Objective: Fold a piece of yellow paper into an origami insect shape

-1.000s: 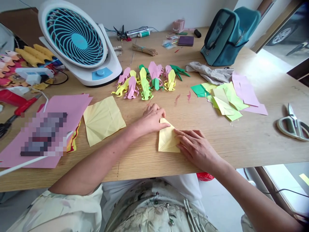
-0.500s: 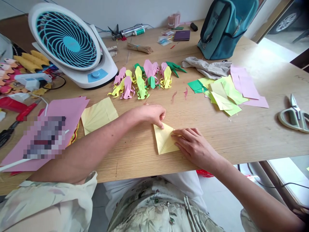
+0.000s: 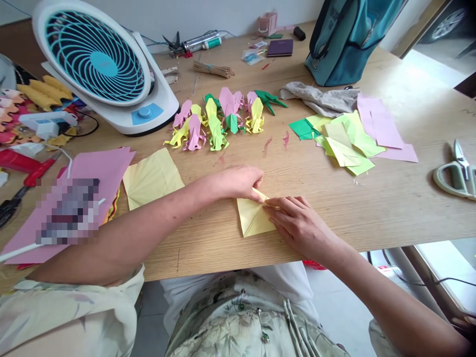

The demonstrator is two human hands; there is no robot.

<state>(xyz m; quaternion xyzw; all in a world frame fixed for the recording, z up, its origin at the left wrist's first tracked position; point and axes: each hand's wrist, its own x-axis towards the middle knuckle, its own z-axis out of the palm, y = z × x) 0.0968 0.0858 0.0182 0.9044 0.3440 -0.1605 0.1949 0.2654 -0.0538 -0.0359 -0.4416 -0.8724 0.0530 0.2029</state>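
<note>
A folded sheet of pale yellow paper (image 3: pixel 252 220) lies flat near the table's front edge, with crease lines running over it. At its far edge, the thumb and fingers of my left hand (image 3: pixel 243 182) pinch a raised flap close to the middle. My right hand (image 3: pixel 295 218) presses on the sheet's right side, fingers together, with the fingertips beside the left thumb and covering that corner. Left of them, partly behind my left forearm, is another creased yellow sheet (image 3: pixel 150 176). Several folded paper figures (image 3: pixel 219 119) in pink, yellow and green stand beyond my hands.
A white fan (image 3: pixel 100 64) stands at the back left, near pink paper sheets (image 3: pixel 100 166). Coloured paper pieces (image 3: pixel 345 139) and a grey cloth (image 3: pixel 320 96) lie right of the figures. Scissors (image 3: pixel 459 173) rest at the far right; a teal bag (image 3: pixel 342 44) stands behind.
My left hand has moved slightly right along the paper's far edge, toward my right hand, and a flap there is now lifted. My right hand stays in place.
</note>
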